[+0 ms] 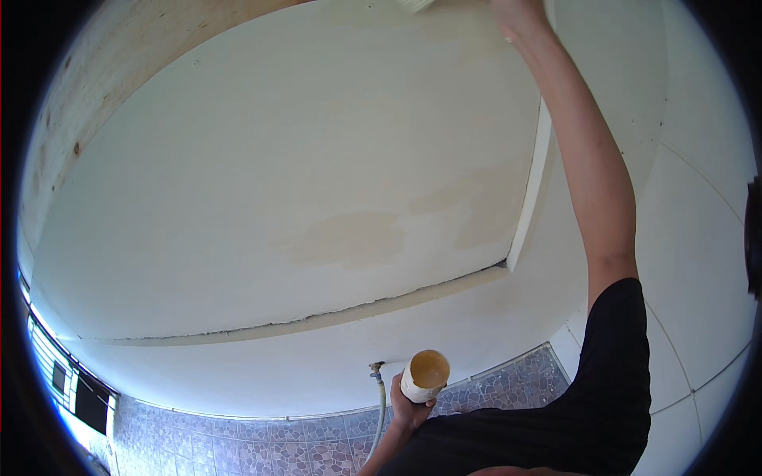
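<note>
Cup [421, 382] held in left grip [409, 411], clear of wall [278, 379]; right grip [517, 16] cropped, can't tell.

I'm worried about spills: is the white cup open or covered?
Open: the white cup in the left hand has no lid, and its tan interior shows.

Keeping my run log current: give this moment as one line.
left hand: holding white cup; right hand: raised, grip unclear; brush: near right hand, partly cropped; panel: darker patches
</note>
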